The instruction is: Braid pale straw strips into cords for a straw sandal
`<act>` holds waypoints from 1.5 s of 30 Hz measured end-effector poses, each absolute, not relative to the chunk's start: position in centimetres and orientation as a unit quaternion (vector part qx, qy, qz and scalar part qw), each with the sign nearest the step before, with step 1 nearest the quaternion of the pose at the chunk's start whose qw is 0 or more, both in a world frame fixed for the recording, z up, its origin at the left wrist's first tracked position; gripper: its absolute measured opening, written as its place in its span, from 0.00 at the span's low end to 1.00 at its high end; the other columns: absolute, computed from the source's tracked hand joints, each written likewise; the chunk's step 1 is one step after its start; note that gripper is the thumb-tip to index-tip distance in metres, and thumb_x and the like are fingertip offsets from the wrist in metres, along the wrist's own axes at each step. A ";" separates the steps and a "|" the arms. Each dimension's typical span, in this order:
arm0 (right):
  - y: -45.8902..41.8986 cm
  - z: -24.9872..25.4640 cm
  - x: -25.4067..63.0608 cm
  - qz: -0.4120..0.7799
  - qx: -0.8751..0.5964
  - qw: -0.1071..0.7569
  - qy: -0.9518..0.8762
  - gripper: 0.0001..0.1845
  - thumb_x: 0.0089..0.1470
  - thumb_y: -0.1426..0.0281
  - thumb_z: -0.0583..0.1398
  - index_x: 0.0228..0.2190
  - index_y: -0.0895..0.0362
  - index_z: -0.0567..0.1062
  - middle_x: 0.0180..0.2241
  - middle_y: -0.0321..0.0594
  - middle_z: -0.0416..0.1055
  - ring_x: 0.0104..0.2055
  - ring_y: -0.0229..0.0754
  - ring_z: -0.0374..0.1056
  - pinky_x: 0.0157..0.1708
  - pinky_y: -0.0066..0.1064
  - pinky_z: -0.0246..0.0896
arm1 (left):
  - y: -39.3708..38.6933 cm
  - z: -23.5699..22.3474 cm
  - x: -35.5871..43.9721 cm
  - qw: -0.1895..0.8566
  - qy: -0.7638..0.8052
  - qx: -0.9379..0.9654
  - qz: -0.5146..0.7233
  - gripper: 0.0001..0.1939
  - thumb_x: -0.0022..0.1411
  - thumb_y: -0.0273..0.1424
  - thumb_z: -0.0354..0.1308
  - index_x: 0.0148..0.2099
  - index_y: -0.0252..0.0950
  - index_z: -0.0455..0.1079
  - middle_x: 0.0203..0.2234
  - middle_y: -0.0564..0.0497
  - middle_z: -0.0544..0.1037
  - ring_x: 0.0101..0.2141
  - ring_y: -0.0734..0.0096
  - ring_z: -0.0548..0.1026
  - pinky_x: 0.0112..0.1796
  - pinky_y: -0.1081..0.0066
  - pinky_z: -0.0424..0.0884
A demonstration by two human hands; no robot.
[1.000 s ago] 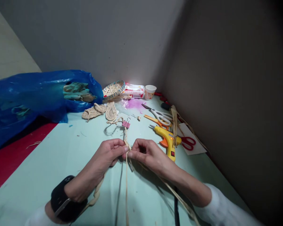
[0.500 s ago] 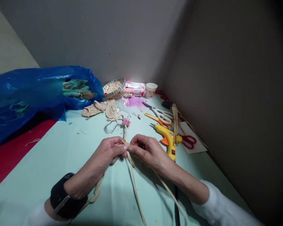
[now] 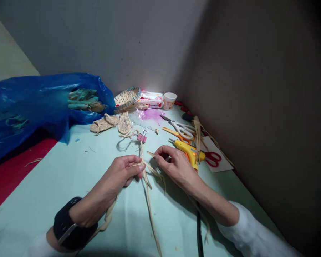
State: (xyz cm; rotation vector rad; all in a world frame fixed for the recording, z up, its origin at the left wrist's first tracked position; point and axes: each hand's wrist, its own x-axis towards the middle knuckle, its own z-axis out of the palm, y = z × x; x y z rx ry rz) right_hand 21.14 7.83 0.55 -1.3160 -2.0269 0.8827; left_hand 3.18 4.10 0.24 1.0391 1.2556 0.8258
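A braid of pale straw strips (image 3: 142,154) runs from a pink binder clip (image 3: 142,137) toward me on the mint-green table (image 3: 69,167). My left hand (image 3: 123,173) pinches the braid's working end between thumb and fingers. My right hand (image 3: 173,165), just to the right, pinches one short strip (image 3: 151,154) and pulls it up and to the right of the braid. Loose strip ends (image 3: 152,214) trail down toward me across the table. A black watch sits on my left wrist (image 3: 69,225).
A yellow glue gun (image 3: 189,154) lies just right of my right hand, with white scissors (image 3: 180,127), red scissors (image 3: 212,157) and straw bundles (image 3: 197,137) beyond. Woven straw pieces (image 3: 115,123), a small basket (image 3: 127,97), a paper cup (image 3: 169,100) and a blue plastic bag (image 3: 37,107) sit farther back.
My right hand has drawn away from the left, up and to the right, pulling one strip out sideways. The hanging strip ends have swung rightward. My left hand has kept its pinch.
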 end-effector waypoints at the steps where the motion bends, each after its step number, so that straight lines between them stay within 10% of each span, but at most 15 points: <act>1: 7.7 0.6 21.0 0.315 -0.492 0.278 -0.763 0.07 0.55 0.71 0.55 0.28 0.58 0.72 0.26 0.35 0.69 0.28 0.36 0.61 0.29 0.27 0.51 | 4.1 0.3 3.2 0.612 0.543 0.449 0.358 0.10 0.55 0.35 0.59 0.34 0.33 0.66 0.20 0.55 0.70 0.15 0.85 0.50 0.18 0.75 0.40; 9: 6.2 0.7 20.3 0.243 -0.500 0.233 -0.798 0.07 0.54 0.71 0.56 0.30 0.57 0.74 0.27 0.38 0.69 0.27 0.37 0.60 0.27 0.28 0.48 | 4.2 0.6 3.3 0.629 0.537 0.432 0.360 0.10 0.53 0.33 0.60 0.34 0.33 0.65 0.20 0.56 0.69 0.15 0.86 0.49 0.19 0.74 0.38; 26: 5.4 0.6 20.3 0.484 -0.436 0.258 -0.714 0.07 0.62 0.69 0.49 0.33 0.55 0.65 0.22 0.31 0.70 0.25 0.34 0.65 0.27 0.25 0.54 | 4.2 0.7 3.4 0.626 0.537 0.435 0.362 0.07 0.56 0.32 0.57 0.32 0.33 0.63 0.19 0.56 0.69 0.15 0.86 0.50 0.19 0.74 0.38; 45: 5.3 1.2 20.1 0.379 -0.476 0.283 -0.741 0.09 0.57 0.70 0.55 0.27 0.57 0.71 0.21 0.30 0.63 0.24 0.32 0.55 0.23 0.25 0.48 | 4.1 0.8 3.7 0.605 0.551 0.451 0.355 0.08 0.57 0.34 0.56 0.34 0.34 0.65 0.20 0.56 0.71 0.16 0.84 0.50 0.19 0.75 0.41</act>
